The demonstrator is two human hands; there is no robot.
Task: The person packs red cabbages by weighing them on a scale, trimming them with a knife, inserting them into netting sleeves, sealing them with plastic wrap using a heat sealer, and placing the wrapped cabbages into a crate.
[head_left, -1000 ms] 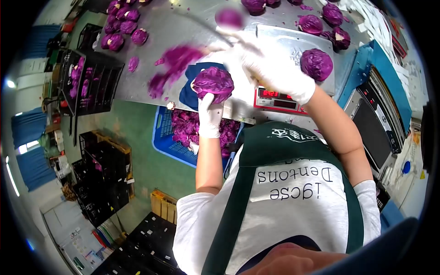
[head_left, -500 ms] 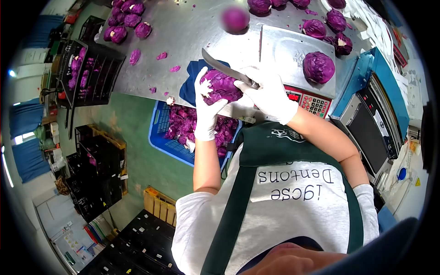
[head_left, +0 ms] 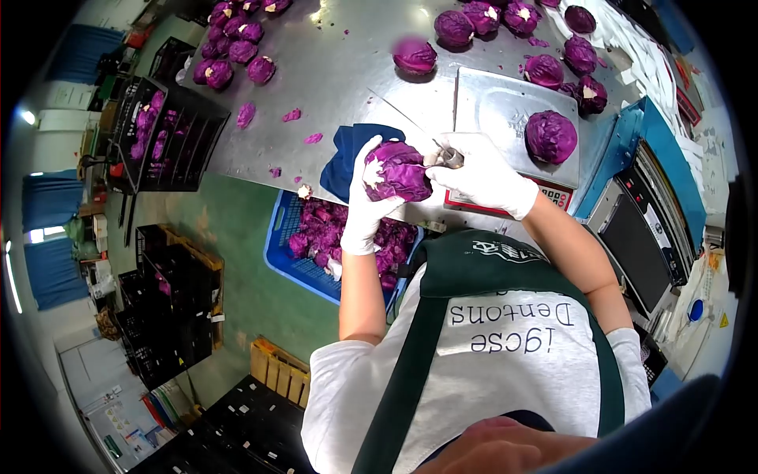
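Observation:
My left hand [head_left: 364, 207], in a white glove, is wrapped round a red cabbage [head_left: 403, 172] from its left side and from below. The cabbage's pale cut stem end faces left. In my gloved right hand [head_left: 479, 175] is a knife [head_left: 452, 158], gripped by its handle. Its blade points away to the upper left, seen nearly edge-on above the cabbage. My right fingertips are at the cabbage's right side; whether they pull at a leaf I cannot tell. Just behind the cabbage, a dark blue cloth [head_left: 345, 155] lies at the table edge.
Below the metal table [head_left: 332, 71], a blue crate [head_left: 278, 251] holds purple leaves. A scale [head_left: 505, 103] bears one cabbage [head_left: 551, 137]. More cabbages [head_left: 454, 29] sit along the back. At left stands a black crate [head_left: 185, 146] with leaves; a wrapping machine [head_left: 632, 229] stands right.
The knife has turned from showing its broad blade to nearly edge-on, and its handle now shows. Both hands still hold the same things; the whole view has shifted slightly.

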